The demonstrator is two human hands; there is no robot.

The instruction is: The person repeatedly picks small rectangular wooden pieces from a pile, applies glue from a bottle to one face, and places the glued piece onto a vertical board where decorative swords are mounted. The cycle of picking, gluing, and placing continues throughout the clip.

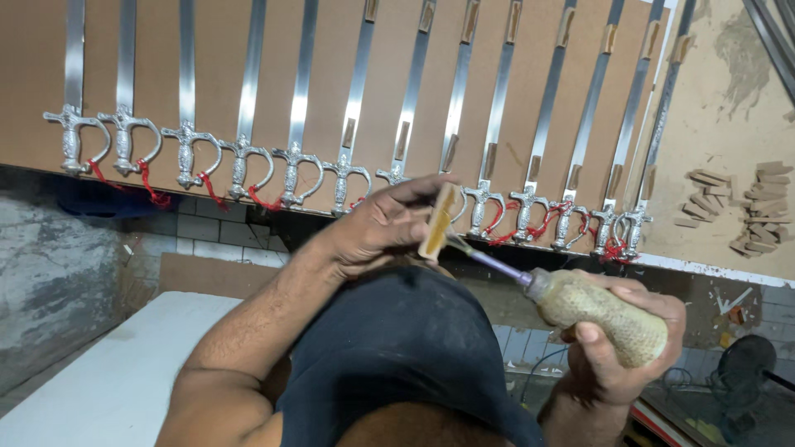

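Behind hands, swords [348, 124] (hilts red-corded), wood scraps [745, 207]

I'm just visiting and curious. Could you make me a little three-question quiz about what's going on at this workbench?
1. True or false: the left hand holds a small wooden block.
2. What does the right hand grip? A) a hammer B) a glue bottle with a thin nozzle C) a paintbrush
3. Fill in: the swords lie in a row on a brown ____.

Key: 1 true. 2 B; its nozzle tip meets the block. 3 board; red cords hang from the silver hilts, and more wooden blocks are piled at the right.
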